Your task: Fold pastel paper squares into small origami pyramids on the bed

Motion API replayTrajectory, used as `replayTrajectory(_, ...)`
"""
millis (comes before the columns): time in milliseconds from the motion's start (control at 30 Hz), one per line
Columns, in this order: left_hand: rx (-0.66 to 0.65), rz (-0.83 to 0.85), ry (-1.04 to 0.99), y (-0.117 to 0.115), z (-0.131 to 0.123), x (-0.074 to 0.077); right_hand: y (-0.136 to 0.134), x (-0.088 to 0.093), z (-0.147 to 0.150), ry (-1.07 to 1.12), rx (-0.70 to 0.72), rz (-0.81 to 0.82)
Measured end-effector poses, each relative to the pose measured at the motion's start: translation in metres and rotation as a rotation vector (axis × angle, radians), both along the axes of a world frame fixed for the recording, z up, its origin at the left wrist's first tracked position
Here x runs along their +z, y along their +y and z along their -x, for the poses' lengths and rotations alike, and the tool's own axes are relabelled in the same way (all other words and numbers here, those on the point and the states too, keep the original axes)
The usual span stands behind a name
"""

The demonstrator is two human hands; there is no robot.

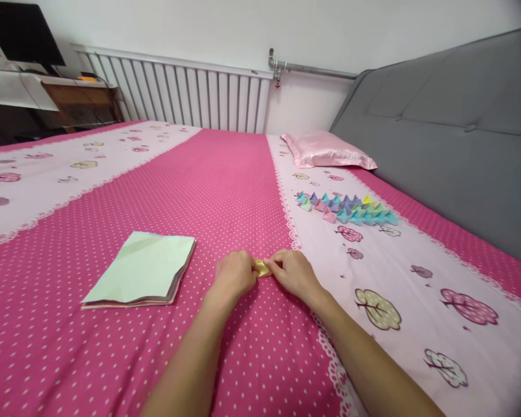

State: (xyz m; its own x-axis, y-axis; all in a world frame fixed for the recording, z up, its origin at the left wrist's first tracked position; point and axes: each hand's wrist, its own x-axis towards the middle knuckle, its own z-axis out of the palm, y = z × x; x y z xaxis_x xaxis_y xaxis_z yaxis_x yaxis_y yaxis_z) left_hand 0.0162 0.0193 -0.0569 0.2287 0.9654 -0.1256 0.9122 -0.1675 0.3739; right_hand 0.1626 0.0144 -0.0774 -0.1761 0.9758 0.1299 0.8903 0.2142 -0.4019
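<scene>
Between my two hands lies a small piece of folded yellow paper (263, 268), low over the pink dotted bedspread (230, 174). My left hand (238, 271) pinches its left end, fingers curled. At its right end, my right hand (293, 271) grips it with thumb and fingers closed. The fingers cover both ends, so only the middle of the paper shows. To the left of my hands rests a stack of paper sheets (145, 269), pale green on top. Several small folded paper boats (347, 209) in blue, purple, pink, green and yellow stand in rows at the right.
A pink satin pillow (327, 149) lies by the grey padded headboard (451, 116). Along the far wall runs a white radiator (178, 90) with a pipe (316, 69). A desk (80, 95) with a black monitor (21, 35) stands at the far left.
</scene>
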Motion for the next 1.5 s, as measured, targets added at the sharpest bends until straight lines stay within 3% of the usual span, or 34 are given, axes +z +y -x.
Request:
replayTrajectory(367, 0.015, 0.098, -0.106, 0.002, 0.003, 0.002, -0.010, -0.008, 0.012, 0.047, -0.009, 0.031)
replayTrajectory(700, 0.000, 0.024, -0.103, 0.006, 0.006, 0.001, -0.010, -0.012, 0.018, 0.047, -0.133, -0.001)
replayTrajectory(867, 0.038, -0.178, -0.129, 0.006, 0.001, 0.001, -0.013, -0.008, 0.018, 0.046, -0.130, 0.008)
replayTrajectory(1500, 0.014, -0.108, -0.092, 0.005, -0.002, 0.002, -0.011, -0.005, 0.017, 0.091, -0.131, 0.039)
